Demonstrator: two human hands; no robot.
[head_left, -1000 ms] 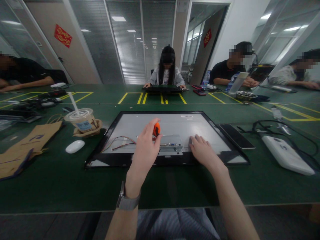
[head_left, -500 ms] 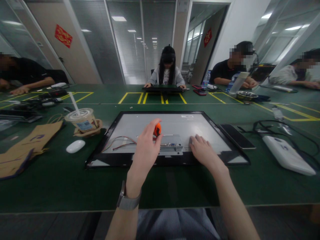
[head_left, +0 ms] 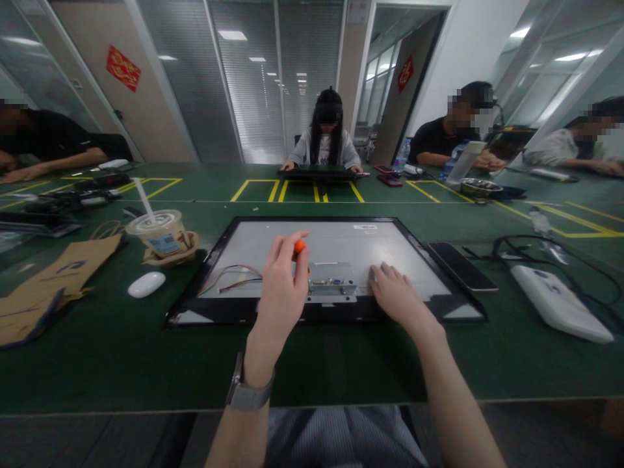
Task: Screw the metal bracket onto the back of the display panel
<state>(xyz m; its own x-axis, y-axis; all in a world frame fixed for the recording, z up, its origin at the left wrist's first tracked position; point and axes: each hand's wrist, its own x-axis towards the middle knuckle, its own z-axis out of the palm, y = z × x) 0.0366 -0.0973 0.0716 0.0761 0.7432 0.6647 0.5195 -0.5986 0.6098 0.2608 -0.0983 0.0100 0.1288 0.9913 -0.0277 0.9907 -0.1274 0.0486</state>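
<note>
My left hand (head_left: 285, 276), with a watch on its wrist, has its fingers curled round an orange-and-black screwdriver (head_left: 299, 246); only the orange handle end shows, and its shaft and tip are hidden. This hand is over the left part of a metal bracket with ports (head_left: 336, 283). The bracket sits on the grey back of a display panel (head_left: 336, 244), framed in black and lying flat. Thin wires (head_left: 238, 276) run out left of the hand. On the panel right of the bracket, my right hand (head_left: 392, 289) rests with fingers stretched out, holding nothing.
Left of the panel are a drink cup (head_left: 163, 237) in a cardboard holder, a white mouse (head_left: 146, 285) and a paper bag (head_left: 63, 279). To the right lie a phone (head_left: 461, 265), a white device (head_left: 560, 302) and black cables. Several people sit around the green table (head_left: 341, 364).
My left hand has tilted and shifted slightly left, with the screwdriver's orange end now more upright and less exposed. My right hand has stayed in place on the panel.
</note>
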